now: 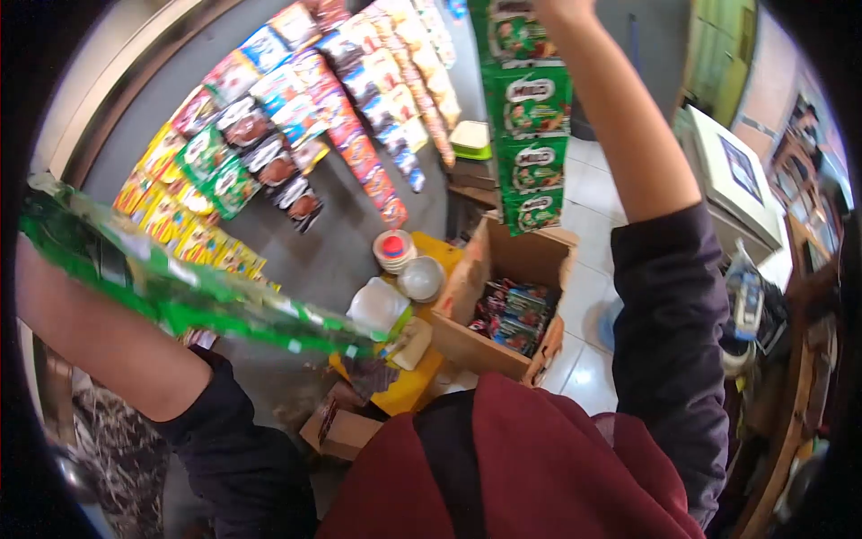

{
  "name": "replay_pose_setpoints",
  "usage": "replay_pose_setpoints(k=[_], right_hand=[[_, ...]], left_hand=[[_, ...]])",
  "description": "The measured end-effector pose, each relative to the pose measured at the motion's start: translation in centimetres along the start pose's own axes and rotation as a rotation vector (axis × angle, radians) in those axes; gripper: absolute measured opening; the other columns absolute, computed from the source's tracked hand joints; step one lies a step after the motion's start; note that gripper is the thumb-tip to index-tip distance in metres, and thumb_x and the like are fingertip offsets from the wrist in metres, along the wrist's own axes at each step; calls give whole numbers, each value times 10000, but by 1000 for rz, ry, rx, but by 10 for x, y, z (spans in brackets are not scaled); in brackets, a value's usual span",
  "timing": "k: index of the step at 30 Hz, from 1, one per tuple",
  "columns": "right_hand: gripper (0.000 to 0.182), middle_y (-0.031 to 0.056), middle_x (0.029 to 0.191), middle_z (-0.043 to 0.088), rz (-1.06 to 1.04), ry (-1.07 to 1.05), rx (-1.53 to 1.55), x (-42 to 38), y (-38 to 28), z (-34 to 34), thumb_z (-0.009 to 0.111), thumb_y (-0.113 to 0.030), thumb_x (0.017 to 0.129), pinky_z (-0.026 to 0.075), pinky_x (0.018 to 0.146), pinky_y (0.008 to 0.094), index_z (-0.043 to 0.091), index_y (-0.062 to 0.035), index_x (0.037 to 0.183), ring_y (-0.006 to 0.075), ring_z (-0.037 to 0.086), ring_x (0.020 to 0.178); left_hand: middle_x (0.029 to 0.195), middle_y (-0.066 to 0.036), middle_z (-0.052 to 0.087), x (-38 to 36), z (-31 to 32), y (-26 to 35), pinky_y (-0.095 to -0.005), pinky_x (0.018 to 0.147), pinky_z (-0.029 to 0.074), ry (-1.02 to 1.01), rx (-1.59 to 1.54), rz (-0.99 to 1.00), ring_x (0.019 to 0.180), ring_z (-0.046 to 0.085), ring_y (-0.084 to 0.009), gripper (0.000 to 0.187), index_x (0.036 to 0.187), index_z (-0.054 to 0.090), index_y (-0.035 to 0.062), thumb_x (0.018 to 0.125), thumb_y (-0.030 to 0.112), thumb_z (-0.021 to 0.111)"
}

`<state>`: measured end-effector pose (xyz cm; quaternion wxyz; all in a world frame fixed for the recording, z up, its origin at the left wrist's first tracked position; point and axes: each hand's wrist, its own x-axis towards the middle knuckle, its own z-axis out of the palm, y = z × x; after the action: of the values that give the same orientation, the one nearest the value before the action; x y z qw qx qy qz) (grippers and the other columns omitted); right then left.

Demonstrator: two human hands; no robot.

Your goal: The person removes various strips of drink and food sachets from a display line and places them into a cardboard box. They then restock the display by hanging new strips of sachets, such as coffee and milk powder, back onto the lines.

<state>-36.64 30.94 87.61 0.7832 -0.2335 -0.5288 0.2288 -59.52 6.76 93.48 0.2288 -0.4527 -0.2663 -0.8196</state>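
At the top edge my right hand [564, 9] is raised and partly cut off. Its closed fingers hold a hanging strip of green Milo sachets [534, 135]. My left arm reaches up to the left edge, where only the wrist [34, 265] shows and the fingers are hidden. A second strip of green sachets [197, 292], blurred, runs from that hand down across the forearm, its lower end over the yellow surface.
Rows of sachet strips [337, 117] hang on a grey panel [310, 220] ahead. Below stand an open cardboard box [503, 346] with sachets inside, stacked bowls [420, 278] and a yellow stool-like surface [409, 391]. A white box-shaped appliance [732, 171] stands right, above a white tiled floor [588, 332].
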Motion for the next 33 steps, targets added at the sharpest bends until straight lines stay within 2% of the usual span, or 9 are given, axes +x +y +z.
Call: replay_pose_setpoints(k=[7,12,16,19,21,24,29,30,33], right_hand=[[185,170,854,484,-129,-17,-192,-27,53,-34,559,-94,764,381,717,356,476,17,887,299,482,806],[192,104,776,471,-172,128,-142,-60,92,-47,653,-99,699,399,580,301,525,-13,814,211,486,705],[200,101,796,464,33,-127,11,-128,93,-85,604,-70,721,389,630,294,477,-5,860,211,467,713],[141,99,850,457,178,-205,136,-218,88,-130,535,-6,764,375,720,278,480,-11,893,189,458,794],[197,93,902,407,23,-358,-116,-275,94,-166,464,37,777,334,786,291,404,-28,953,197,423,863],[198,91,907,393,467,-290,-114,-347,98,-191,453,46,775,347,753,277,387,-23,948,180,404,817],[204,192,932,477,624,-541,-454,-321,125,-177,516,-8,775,405,739,382,389,23,931,355,508,833],[263,225,956,472,466,-667,-617,-316,147,-178,532,-7,747,437,699,399,392,37,966,391,525,807],[382,251,959,458,744,-1019,-1110,-316,187,-184,536,-26,700,487,654,373,408,46,1052,349,558,775]], left_hand=[[944,-100,544,-40,62,-16,-372,853,414,-30,-150,-138,890,515,-207,235,942,522,3,825,162,394],[928,-78,513,-100,82,-12,-391,870,390,-28,-140,-306,891,486,-202,303,1015,493,50,848,288,411],[923,-77,502,-193,43,-38,-359,798,404,-82,-164,-554,859,493,-161,288,988,462,28,877,286,398],[854,-66,474,-294,-1,-55,-278,723,372,-376,102,-394,782,458,-146,229,929,462,-13,868,205,430],[801,-42,448,-356,-30,-43,-269,714,349,-521,149,-851,760,420,-144,184,868,470,-11,854,171,448],[771,-85,458,-403,-64,-51,-285,679,354,-659,83,-733,732,449,-196,150,830,504,-7,838,130,445],[747,-128,507,-401,-36,-99,-318,610,385,-939,246,-756,687,493,-267,148,843,520,-14,807,125,486],[923,-184,525,-404,-29,-113,-360,719,396,-1068,275,-991,858,503,-307,242,946,505,-36,801,159,503],[1166,-256,395,-467,-44,-148,-401,898,323,-1385,714,-680,1084,386,-359,494,1191,316,-60,793,160,510]])
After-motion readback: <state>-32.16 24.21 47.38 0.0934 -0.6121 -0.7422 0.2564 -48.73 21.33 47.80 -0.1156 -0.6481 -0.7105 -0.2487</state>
